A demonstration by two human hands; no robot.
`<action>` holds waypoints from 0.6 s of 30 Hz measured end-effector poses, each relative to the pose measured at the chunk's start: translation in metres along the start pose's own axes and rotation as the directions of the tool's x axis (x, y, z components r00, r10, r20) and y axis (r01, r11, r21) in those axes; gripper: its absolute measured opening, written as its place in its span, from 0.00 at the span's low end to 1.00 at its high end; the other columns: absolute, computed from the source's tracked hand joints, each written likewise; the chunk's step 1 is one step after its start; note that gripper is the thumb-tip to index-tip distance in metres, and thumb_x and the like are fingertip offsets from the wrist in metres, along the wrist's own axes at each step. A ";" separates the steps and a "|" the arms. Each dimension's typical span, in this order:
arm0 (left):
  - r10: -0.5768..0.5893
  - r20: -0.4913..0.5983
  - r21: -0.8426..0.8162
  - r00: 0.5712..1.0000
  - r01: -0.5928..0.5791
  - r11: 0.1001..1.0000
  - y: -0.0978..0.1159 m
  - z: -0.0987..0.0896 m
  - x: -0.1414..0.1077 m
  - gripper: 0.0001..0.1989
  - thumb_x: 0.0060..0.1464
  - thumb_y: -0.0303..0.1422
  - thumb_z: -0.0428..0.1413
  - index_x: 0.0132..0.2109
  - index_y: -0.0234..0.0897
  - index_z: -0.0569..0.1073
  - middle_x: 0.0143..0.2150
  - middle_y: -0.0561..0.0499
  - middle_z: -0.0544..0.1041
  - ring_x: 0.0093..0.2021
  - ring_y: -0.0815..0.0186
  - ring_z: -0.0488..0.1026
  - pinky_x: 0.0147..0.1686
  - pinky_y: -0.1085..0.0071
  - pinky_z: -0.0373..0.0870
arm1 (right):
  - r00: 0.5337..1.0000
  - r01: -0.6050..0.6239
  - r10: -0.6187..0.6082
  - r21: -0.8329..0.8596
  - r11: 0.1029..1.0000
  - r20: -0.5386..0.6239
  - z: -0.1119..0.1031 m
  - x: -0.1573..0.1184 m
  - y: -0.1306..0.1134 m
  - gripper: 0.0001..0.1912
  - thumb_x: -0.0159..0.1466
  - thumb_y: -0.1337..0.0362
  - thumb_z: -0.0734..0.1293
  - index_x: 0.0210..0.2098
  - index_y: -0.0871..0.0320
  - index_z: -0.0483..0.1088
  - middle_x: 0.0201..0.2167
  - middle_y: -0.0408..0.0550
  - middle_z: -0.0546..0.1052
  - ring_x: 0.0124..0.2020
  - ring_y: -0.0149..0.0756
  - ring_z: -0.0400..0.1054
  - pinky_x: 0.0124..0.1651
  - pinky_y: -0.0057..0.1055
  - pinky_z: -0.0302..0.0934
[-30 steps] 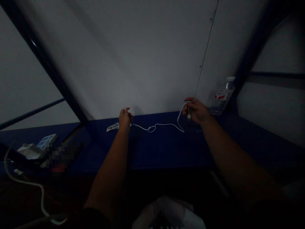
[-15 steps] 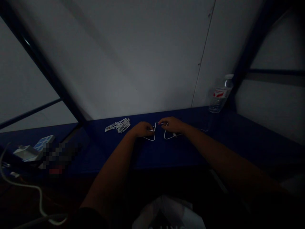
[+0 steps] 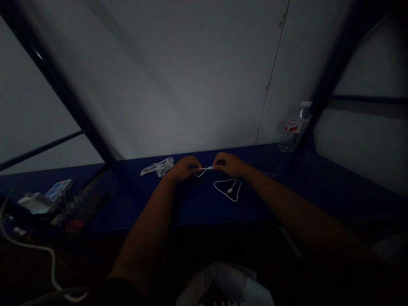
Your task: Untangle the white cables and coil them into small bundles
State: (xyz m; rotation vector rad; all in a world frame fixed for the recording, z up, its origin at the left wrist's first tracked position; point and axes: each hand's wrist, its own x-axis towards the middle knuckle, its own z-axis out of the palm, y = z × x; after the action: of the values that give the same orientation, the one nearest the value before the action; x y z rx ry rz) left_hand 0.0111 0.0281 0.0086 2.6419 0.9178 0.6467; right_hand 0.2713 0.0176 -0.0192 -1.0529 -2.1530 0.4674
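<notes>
A thin white cable (image 3: 227, 193) runs between my two hands, with a short stretch pulled straight just above the blue tabletop. My left hand (image 3: 187, 167) pinches it from the left side, fingers closed. From the right, my right hand (image 3: 228, 163) grips the same stretch between thumb and fingers. Below my right hand, part of the cable lies in a loop, and a white plug shows inside that loop. Whether the strands between my fingers are knotted or doubled is too small to tell. A bundle of white cable (image 3: 161, 167) lies left of my left hand.
A clear plastic bottle (image 3: 293, 129) with a red-and-white label stands at the back right by the wall. The blue tabletop (image 3: 197, 212) has a front edge near me. White adapters (image 3: 36, 202) and a blurred dark object lie at the left, beside blue frame bars (image 3: 60, 87).
The cable between my hands has been drawn from a loose curl into a straight stretch. The loop with the plug now lies free on the tabletop below my right hand.
</notes>
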 end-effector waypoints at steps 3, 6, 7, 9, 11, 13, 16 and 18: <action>-0.010 -0.085 -0.049 0.996 0.005 0.999 -0.004 -0.005 -0.002 0.07 0.56 0.34 0.56 0.39 0.37 0.77 0.42 0.46 0.76 0.45 0.61 0.72 0.51 0.62 0.65 | 0.974 -0.180 0.214 0.319 0.930 -0.076 -0.006 0.000 0.008 0.13 0.58 0.55 0.69 0.34 0.58 0.72 0.27 0.44 0.71 0.28 0.32 0.63 0.34 0.30 0.57; -0.002 -0.127 -0.156 0.992 -0.018 0.988 -0.003 -0.008 -0.004 0.08 0.55 0.36 0.56 0.39 0.37 0.75 0.44 0.46 0.75 0.46 0.60 0.71 0.52 0.61 0.65 | 0.961 -0.204 0.277 0.689 0.695 0.005 -0.017 -0.005 0.008 0.15 0.56 0.53 0.70 0.32 0.57 0.66 0.26 0.42 0.68 0.25 0.30 0.61 0.30 0.29 0.56; 0.000 -0.127 -0.176 0.992 -0.023 0.984 -0.002 -0.009 -0.004 0.08 0.54 0.37 0.57 0.37 0.37 0.74 0.43 0.46 0.75 0.46 0.60 0.71 0.51 0.62 0.65 | 0.975 -0.198 0.203 0.772 0.604 0.091 -0.022 -0.007 0.005 0.16 0.54 0.54 0.71 0.30 0.57 0.64 0.25 0.42 0.67 0.24 0.30 0.60 0.30 0.29 0.56; -0.046 -0.163 -0.190 0.985 0.015 0.982 0.000 -0.009 -0.005 0.11 0.52 0.40 0.59 0.32 0.36 0.72 0.39 0.48 0.74 0.43 0.62 0.70 0.48 0.64 0.66 | 0.975 -0.194 -0.008 0.863 0.466 0.223 -0.033 -0.013 -0.001 0.18 0.52 0.55 0.71 0.24 0.57 0.59 0.22 0.40 0.63 0.22 0.28 0.57 0.29 0.30 0.56; -0.178 -0.265 -0.252 0.948 0.110 0.961 0.000 -0.009 -0.004 0.15 0.52 0.45 0.58 0.29 0.36 0.71 0.34 0.50 0.73 0.38 0.64 0.70 0.44 0.66 0.66 | 0.974 -0.152 -0.094 0.904 0.400 0.206 -0.044 -0.018 -0.007 0.20 0.53 0.55 0.70 0.21 0.57 0.55 0.20 0.38 0.58 0.19 0.27 0.53 0.29 0.31 0.56; -0.353 -0.368 -0.437 0.860 0.176 0.882 -0.001 -0.008 -0.001 0.19 0.55 0.48 0.55 0.30 0.36 0.71 0.31 0.51 0.72 0.36 0.65 0.69 0.42 0.67 0.66 | 0.994 -0.072 -0.045 0.915 0.397 0.098 -0.052 -0.021 -0.010 0.18 0.57 0.53 0.66 0.21 0.57 0.57 0.20 0.38 0.56 0.18 0.26 0.49 0.28 0.31 0.54; -0.572 -0.398 -0.783 0.717 0.060 0.620 0.000 -0.006 0.006 0.19 0.55 0.48 0.55 0.29 0.36 0.69 0.30 0.51 0.72 0.36 0.65 0.72 0.40 0.68 0.67 | 0.999 -0.031 0.053 0.876 0.481 0.006 -0.057 -0.022 -0.012 0.16 0.60 0.50 0.60 0.30 0.57 0.67 0.19 0.37 0.53 0.17 0.26 0.45 0.26 0.31 0.51; -0.652 -0.347 -0.910 0.674 -0.074 0.407 0.002 -0.007 0.010 0.18 0.53 0.45 0.58 0.27 0.36 0.65 0.28 0.52 0.71 0.36 0.66 0.74 0.39 0.68 0.68 | 0.998 -0.054 0.061 0.831 0.554 0.024 -0.055 -0.023 -0.013 0.21 0.60 0.48 0.59 0.39 0.57 0.70 0.19 0.36 0.51 0.17 0.26 0.43 0.26 0.31 0.50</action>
State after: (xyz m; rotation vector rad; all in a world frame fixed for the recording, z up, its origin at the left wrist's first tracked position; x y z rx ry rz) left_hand 0.0158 0.0335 0.0191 1.1721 0.8435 1.5253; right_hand 0.3139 -0.0075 0.0172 -0.5425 -1.5323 1.3560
